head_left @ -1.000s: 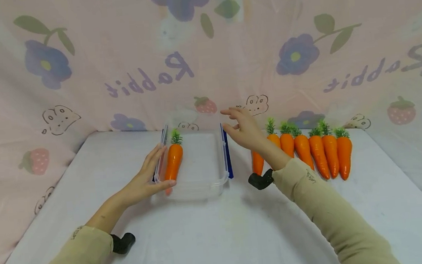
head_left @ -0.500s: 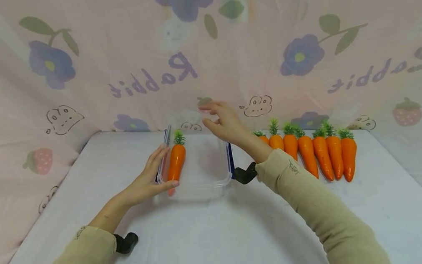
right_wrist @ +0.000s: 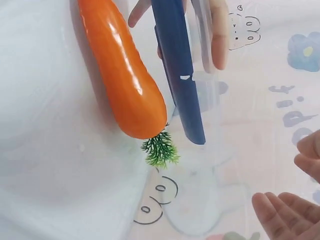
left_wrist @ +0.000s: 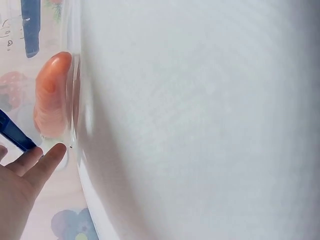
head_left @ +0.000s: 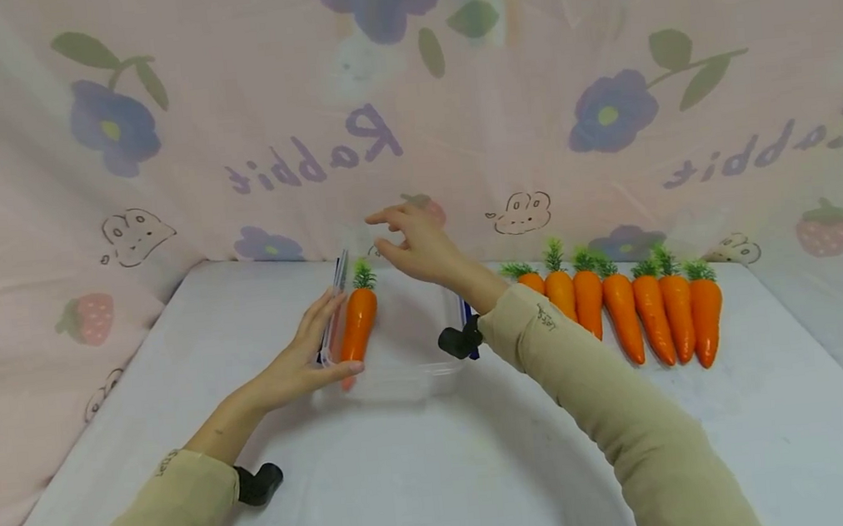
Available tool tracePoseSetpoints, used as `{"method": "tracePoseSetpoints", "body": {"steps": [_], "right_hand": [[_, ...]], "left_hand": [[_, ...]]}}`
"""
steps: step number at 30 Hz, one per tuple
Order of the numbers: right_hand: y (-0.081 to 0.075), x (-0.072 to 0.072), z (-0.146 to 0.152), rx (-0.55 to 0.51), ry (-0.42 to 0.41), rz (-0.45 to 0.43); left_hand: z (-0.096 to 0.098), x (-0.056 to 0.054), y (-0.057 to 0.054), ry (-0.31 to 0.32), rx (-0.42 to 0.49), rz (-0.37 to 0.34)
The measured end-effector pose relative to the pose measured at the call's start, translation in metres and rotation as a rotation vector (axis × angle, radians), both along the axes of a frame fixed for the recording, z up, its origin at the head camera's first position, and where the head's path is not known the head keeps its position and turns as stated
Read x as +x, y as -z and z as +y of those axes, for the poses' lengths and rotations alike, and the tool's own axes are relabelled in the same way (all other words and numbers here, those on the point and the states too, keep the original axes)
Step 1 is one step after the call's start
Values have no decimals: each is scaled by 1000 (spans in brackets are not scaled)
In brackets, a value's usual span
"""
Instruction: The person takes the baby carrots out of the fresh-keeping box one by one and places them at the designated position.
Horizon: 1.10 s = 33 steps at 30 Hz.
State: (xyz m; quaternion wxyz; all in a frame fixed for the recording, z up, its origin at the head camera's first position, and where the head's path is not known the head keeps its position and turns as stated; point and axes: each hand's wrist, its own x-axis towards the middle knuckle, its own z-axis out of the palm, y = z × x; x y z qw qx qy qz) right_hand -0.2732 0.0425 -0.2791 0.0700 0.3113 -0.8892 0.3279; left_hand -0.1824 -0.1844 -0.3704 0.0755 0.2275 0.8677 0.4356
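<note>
A clear plastic box (head_left: 401,375) with blue side clips stands on the table. One orange carrot (head_left: 359,327) with a green leafy top lies along its left side, tip toward me. My left hand (head_left: 296,356) rests against the box's left wall, fingers extended and thumb over the front corner. In the left wrist view its fingers (left_wrist: 47,165) reach a blue clip (left_wrist: 17,132), and the carrot shows through the plastic. My right hand (head_left: 420,246) hovers over the box's back part, holding nothing, with thumb and fingers apart. The right wrist view shows the carrot (right_wrist: 127,75) beside a blue clip (right_wrist: 182,75).
Several more carrots (head_left: 652,318) lie in a row on the white table (head_left: 410,481) right of the box, leafy tops toward the back. My right forearm overlaps the nearest ones. A printed pink curtain (head_left: 455,126) hangs behind the table and along its sides.
My right hand has moved left from the box's right edge to above its middle, near the carrot's leafy top. The left hand and the carrot in the box keep their places.
</note>
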Motion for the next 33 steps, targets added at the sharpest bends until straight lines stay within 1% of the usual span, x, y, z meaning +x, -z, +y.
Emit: {"method": "tracePoseSetpoints", "body": {"steps": [3, 6, 11, 15, 18, 22, 26, 29, 33], "right_hand": [[4, -6, -6, 28, 12, -3], [11, -12, -11, 36, 8, -16], [26, -20, -17, 54, -7, -81], [36, -24, -22, 105, -9, -139], [41, -26, -26, 149, -26, -165], [44, -27, -27, 205, -32, -191], [47, -28, -28, 297, -40, -220], [49, -26, -31, 369, -76, -231], [52, -20, -36, 422, -135, -261]], "left_hand": [[0, 0, -1, 2, 0, -1], [-1, 0, -1, 0, 1, 2], [0, -1, 1, 3, 2, 12], [1, -2, 2, -3, 0, 7], [0, -2, 2, -12, 3, 6], [1, -3, 0, -1, 4, 15], [1, -4, -1, 5, -5, 29], [1, -5, 0, -3, -9, 32], [-1, -3, 3, -8, -13, 29]]}}
